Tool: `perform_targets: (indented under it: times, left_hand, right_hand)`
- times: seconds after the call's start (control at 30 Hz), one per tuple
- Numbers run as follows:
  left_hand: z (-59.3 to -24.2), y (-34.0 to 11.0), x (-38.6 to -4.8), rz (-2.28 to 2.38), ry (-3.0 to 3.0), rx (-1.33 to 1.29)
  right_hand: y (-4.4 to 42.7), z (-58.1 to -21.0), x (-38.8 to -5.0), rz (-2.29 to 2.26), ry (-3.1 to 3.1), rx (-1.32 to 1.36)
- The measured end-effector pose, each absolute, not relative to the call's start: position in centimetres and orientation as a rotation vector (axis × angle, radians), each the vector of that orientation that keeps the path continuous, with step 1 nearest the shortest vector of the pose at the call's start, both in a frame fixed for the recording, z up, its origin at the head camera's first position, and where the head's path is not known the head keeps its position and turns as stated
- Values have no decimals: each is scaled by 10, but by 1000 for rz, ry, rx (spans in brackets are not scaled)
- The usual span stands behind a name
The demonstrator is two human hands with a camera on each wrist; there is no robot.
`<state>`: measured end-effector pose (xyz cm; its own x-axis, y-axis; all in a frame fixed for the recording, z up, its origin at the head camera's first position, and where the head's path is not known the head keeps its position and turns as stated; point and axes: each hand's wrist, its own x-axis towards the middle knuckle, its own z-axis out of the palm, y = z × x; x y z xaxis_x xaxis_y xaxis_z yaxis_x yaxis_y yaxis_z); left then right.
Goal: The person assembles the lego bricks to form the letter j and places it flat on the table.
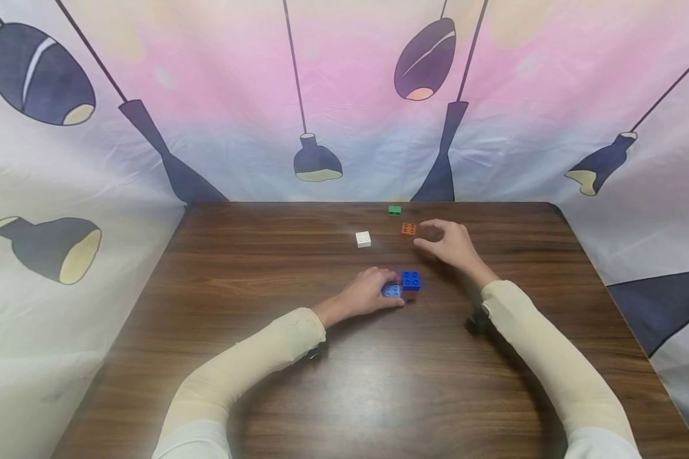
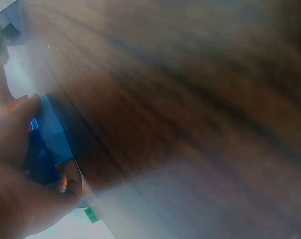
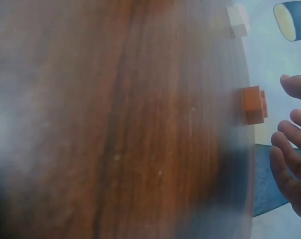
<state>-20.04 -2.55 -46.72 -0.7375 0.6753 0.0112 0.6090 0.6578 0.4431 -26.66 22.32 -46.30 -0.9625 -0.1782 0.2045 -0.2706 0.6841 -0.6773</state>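
My left hand (image 1: 367, 293) grips a small block of joined toy building bricks near the middle of the table. A light blue brick (image 1: 392, 291) sits between its thumb and fingers, and a dark blue brick (image 1: 410, 279) stands higher at the right end, over a darker reddish one. In the left wrist view the thumb and a finger hold the blue bricks (image 2: 54, 130) from two sides. My right hand (image 1: 452, 246) reaches beside an orange brick (image 1: 409, 228), fingers spread and apart from it. The right wrist view also shows a gap between the hand (image 3: 295, 144) and the orange brick (image 3: 253, 105).
Left of the orange brick lies a white brick (image 1: 363, 240). A green brick (image 1: 395, 210) lies close to the far edge of the wooden table (image 1: 235, 255). Behind the table hangs a cloth (image 1: 241, 127) printed with lamps.
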Motion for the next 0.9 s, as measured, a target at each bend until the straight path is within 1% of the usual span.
perform_targets:
  times: [0.53, 0.9]
  left_hand:
    - [-465, -25, -200, 644, 2708, 1039]
    - [-465, -24, -200, 622, 2706, 1016]
  right_hand:
    - [218, -474, -291, 1101, -2817, 391]
    - [214, -477, -298, 1105, -2844, 387]
